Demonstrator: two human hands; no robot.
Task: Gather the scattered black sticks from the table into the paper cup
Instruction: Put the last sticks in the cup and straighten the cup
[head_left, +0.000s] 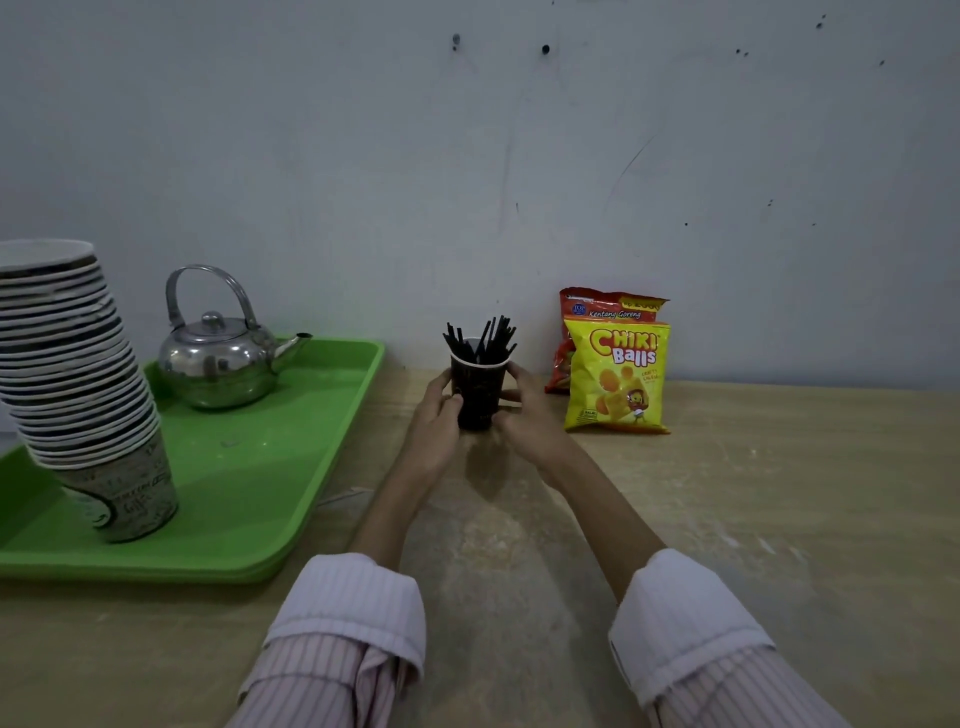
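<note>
Nearest you, your rolled striped sleeves (353, 618) frame a bare stretch of counter (727, 519); no loose sticks show on it, so the gathering looks done or nearly so. To your left a green tray (291, 467) carries a leaning stack of paper cups (78, 374) and, behind it, a steel kettle (223, 358).

Further out, both your hands close around the dark paper cup (477, 389) from either side: the left hand (434, 421) wraps its left wall, the right hand (524, 410) cups the right wall, fingers curled on the cup. The black sticks (480, 338) stand bundled inside it, fanning above the rim.

Judge the cup light and thin-walled: squeeze hard and it will likely buckle, so hold it low on the body, gently. The sticks look thin, stiff and light, and top-heavy in the cup, so a tilt could tip it.

Whether the cup's base rests on the counter is hard to make out. Your fingertips behind the cup are hidden. Just right, a yellow snack bag (618, 379) covers most of a red snack bag (597, 312) against the wall.
</note>
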